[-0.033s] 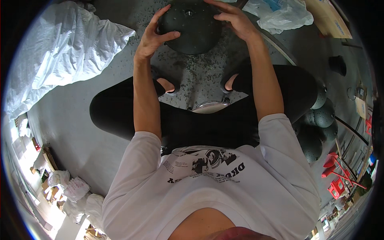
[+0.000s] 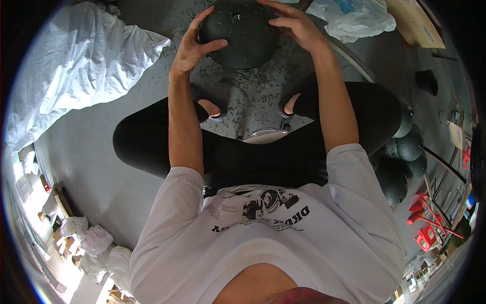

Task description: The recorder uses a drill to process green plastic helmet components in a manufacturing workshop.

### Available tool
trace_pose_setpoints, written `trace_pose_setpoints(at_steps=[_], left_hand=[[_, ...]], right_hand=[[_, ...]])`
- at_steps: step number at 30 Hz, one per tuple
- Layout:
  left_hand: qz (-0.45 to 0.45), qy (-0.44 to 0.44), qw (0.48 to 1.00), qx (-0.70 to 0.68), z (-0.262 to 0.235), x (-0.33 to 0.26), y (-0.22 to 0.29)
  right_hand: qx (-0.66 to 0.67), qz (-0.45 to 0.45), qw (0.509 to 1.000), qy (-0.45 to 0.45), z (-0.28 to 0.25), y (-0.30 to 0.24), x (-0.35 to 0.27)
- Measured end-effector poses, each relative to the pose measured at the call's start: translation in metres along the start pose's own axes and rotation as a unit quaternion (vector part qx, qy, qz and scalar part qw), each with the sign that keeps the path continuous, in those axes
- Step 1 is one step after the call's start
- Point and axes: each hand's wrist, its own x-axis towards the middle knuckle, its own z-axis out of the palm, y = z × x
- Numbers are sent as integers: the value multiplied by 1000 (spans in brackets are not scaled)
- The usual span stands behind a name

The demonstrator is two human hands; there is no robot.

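Note:
A large dark green ball (image 2: pixel 245 45) is held out in front of me, past my feet, near the top of the head view. Small light specks dot it, and a small hole shows in its upper face. My left hand (image 2: pixel 195 48) curves round its left side, thumb pressed on the front face. On the opposite side my right hand (image 2: pixel 298 28) grips the ball, its thumb or a finger against the upper right; the farthest fingertips are cut off by the view's edge. Whether the ball also rests on something underneath is hidden.
Dark crumbs litter the grey floor (image 2: pixel 248 101) under the ball. A big silvery-white sack (image 2: pixel 86 61) lies at left. Several more dark green balls (image 2: pixel 392 185) cluster by my right knee, near red plastic pieces (image 2: pixel 425 235). A clear plastic bag (image 2: pixel 349 23) and cardboard (image 2: pixel 415 23) lie far right.

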Motion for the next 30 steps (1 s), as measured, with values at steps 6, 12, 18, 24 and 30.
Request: trace_pose_setpoints(at_steps=[6,12,18,24,30], left_hand=[[-13,13,1000,-9,-1,0,-2],[-21,15,999,-37,0,0,-7],[-59,60,990,-110,25,-1,-39],[-89,6,980,-178,87,17,-46],[-70,-82,922,-372,199,21,15]], right_hand=[[-76,-30,996,-38,4,-13,-3],[-78,13,996,-28,1,-17,-5],[-221,-92,970,35,-4,2,-5],[-390,30,912,125,-18,-38,-31],[-548,67,779,297,-27,-135,-127]])
